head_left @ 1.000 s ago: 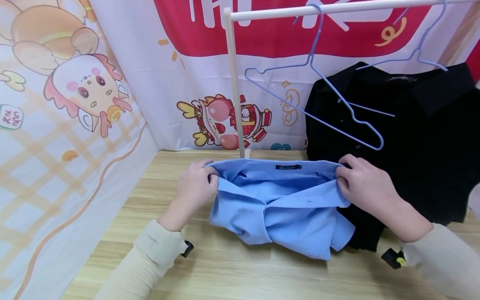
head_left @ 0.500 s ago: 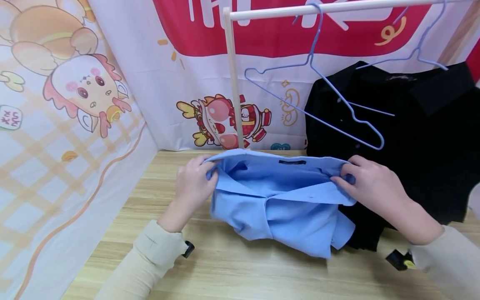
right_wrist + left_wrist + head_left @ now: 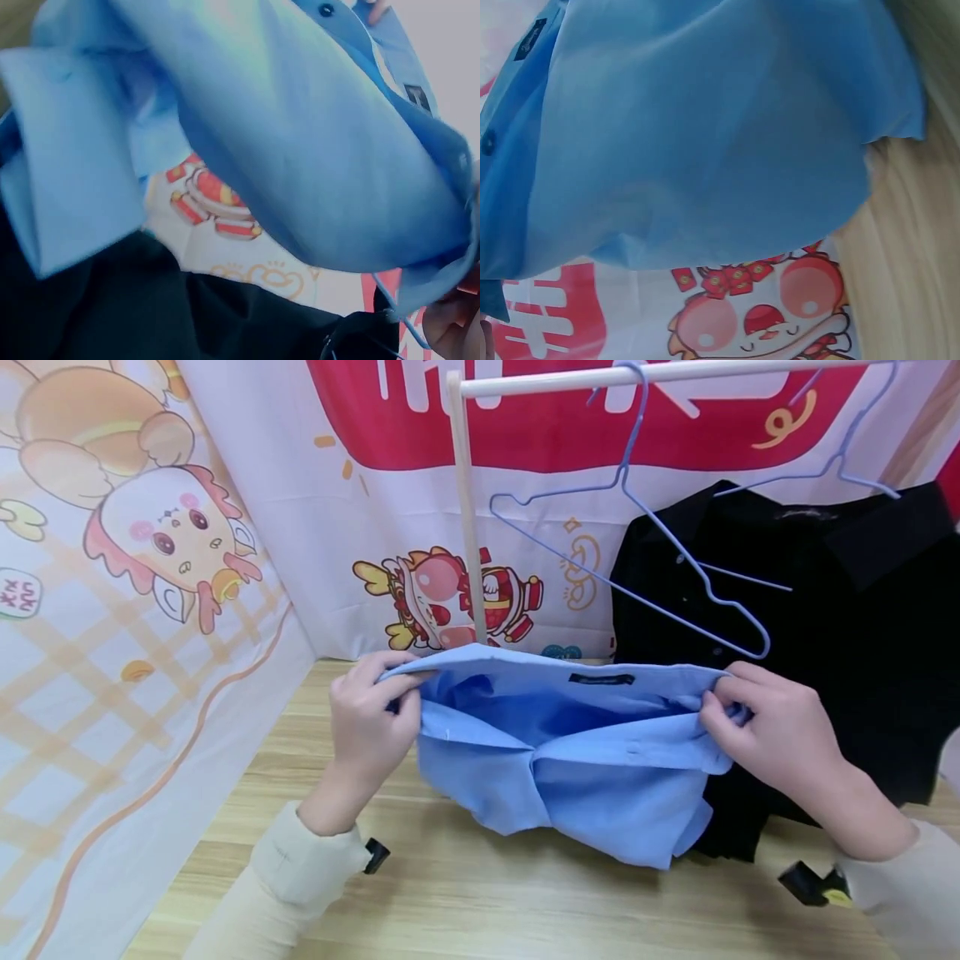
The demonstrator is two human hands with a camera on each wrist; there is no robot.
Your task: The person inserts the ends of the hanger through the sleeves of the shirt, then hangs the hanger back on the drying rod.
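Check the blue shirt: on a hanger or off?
Off: left hand and right hand hold the blue shirt by its top edge; the left hanger hangs bare.

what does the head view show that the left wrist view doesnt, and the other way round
Only the head view: how the left hand and right hand grip the blue shirt at either side of its opening, plus the rail, the blue hangers and the black shirt.

Only the left wrist view: a dark button on the blue shirt.

Both: the blue shirt, its dark label, the wooden table and a printed cartoon figure.
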